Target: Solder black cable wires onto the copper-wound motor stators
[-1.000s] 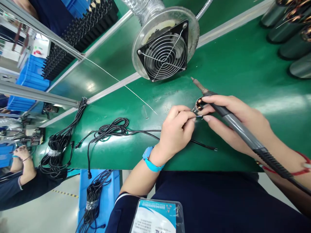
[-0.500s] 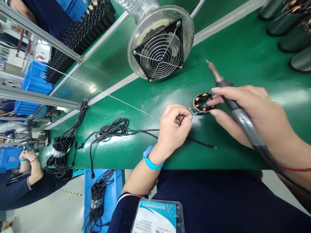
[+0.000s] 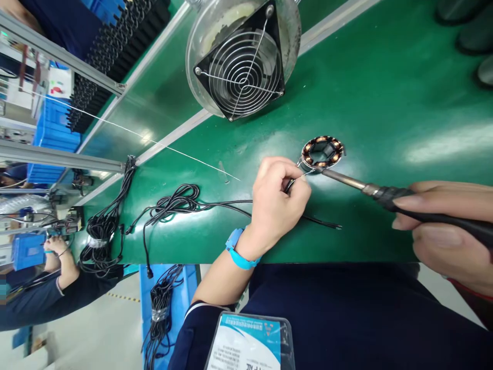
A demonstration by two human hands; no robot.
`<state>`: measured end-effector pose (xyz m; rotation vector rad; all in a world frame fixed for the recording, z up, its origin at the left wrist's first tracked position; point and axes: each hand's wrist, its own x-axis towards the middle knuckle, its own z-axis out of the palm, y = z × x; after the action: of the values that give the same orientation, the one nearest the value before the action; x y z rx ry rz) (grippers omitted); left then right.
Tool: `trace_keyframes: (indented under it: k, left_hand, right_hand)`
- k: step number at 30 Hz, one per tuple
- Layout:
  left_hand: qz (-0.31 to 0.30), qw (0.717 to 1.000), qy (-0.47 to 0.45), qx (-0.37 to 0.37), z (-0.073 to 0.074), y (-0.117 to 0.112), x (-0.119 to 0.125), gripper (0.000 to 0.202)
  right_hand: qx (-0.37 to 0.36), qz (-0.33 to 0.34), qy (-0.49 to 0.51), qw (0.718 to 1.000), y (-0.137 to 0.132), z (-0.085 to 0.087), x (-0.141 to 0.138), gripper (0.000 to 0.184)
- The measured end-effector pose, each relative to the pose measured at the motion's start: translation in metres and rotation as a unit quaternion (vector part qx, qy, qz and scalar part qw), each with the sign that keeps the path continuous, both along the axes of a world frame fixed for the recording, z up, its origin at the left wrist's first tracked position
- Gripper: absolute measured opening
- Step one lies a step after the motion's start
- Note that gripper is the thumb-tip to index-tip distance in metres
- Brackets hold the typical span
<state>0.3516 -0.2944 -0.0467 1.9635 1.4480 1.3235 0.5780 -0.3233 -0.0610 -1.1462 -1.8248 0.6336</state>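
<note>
A small round stator [image 3: 322, 152] with copper windings lies on the green table [image 3: 385, 92]. My left hand [image 3: 278, 198], with a blue wrist strap, pinches a thin black wire [image 3: 215, 204] whose end meets the stator's lower left edge. My right hand [image 3: 442, 234] grips a soldering iron [image 3: 389, 195] by its dark handle. The iron lies nearly level, its metal tip touching the stator where the wire end sits.
A wire-guarded extraction fan [image 3: 241, 67] stands behind the stator. A thin solder wire [image 3: 154, 142] stretches from the upper left towards my left hand. Black cable bundles [image 3: 100, 236] lie at the left and in a blue bin [image 3: 169, 308]. Another person's arm [image 3: 57, 259] is at far left.
My right hand has pulled back to the right and swung the iron down, from tip pointing up and away to tip on the stator. My left hand stays on the wire.
</note>
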Motion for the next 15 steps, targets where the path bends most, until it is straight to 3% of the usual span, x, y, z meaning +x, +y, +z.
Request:
trace_keyframes:
  k: [3, 5, 11, 15]
  left_hand:
    - [-0.001, 1.0, -0.007, 0.01, -0.001, 0.0, 0.0, 0.018]
    - [0.001, 1.0, -0.009, 0.008, -0.001, 0.0, 0.001, 0.018]
    - [0.009, 0.999, -0.001, -0.032, 0.002, 0.0, 0.002, 0.015]
    - [0.012, 0.999, 0.005, -0.03, 0.002, 0.0, 0.002, 0.015]
  right_hand:
    - [0.037, 0.091, -0.003, 0.995, 0.005, 0.012, 0.001, 0.012]
    - [0.046, 0.109, -0.007, 0.993, 0.008, 0.016, 0.0, 0.013]
    - [0.077, 0.11, -0.003, 0.991, 0.009, 0.012, -0.003, 0.018]
    - [-0.01, 0.049, -0.028, 0.998, 0.003, 0.01, 0.0, 0.026]
